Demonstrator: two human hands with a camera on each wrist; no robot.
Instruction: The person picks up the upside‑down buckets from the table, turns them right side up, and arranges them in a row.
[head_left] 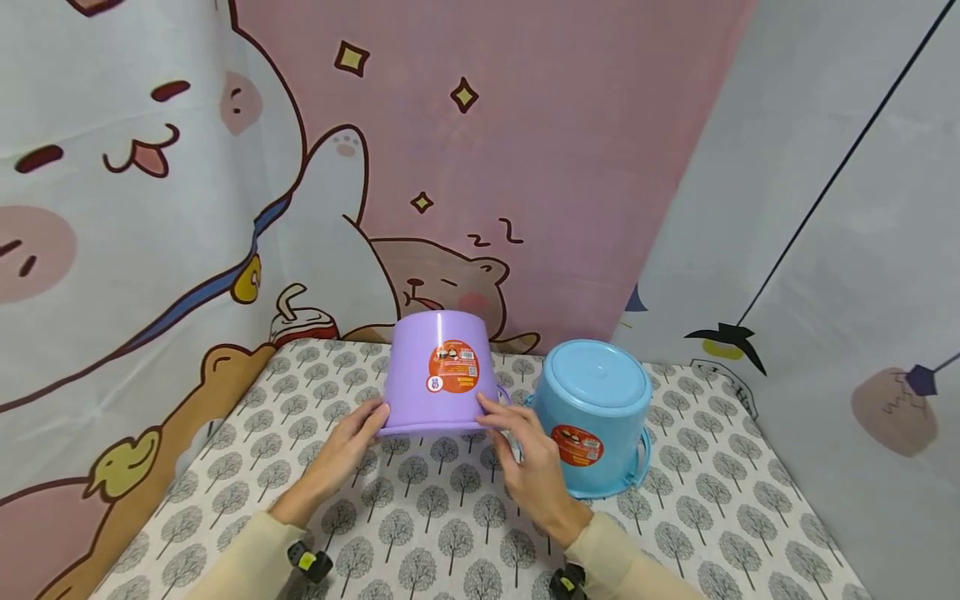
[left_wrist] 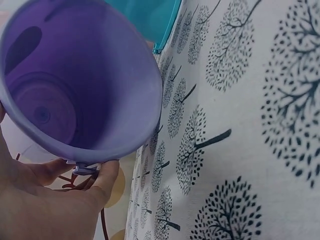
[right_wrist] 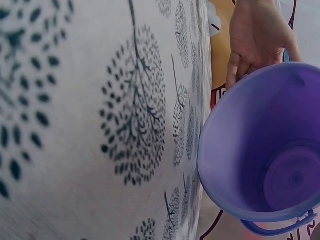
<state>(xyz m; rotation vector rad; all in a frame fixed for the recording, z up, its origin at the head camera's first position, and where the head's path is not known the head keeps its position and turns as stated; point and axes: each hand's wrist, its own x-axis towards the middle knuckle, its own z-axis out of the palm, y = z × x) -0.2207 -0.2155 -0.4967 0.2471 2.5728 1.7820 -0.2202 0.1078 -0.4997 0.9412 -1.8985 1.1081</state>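
Note:
A purple bucket (head_left: 411,358) is tilted bottom-up, its mouth toward me, with an orange label (head_left: 459,367) on the wall. My left hand (head_left: 341,446) grips its left rim; in the left wrist view those fingers (left_wrist: 102,185) are at the handle joint. On the opposite side my right hand (head_left: 531,462) holds the rim between thumb and fingers. The bucket's inside (right_wrist: 255,145) shows bare in both wrist views, and its handle (right_wrist: 275,231) hangs by the right side. Close right of my right hand, a light blue bucket (head_left: 600,379) stands upside down on the table.
A cloth with grey tree prints (head_left: 450,533) covers the table. Behind it hangs a cartoon-printed backdrop (head_left: 562,167), reaching down to the table's far edge. More printed fabric (head_left: 862,292) borders the right side.

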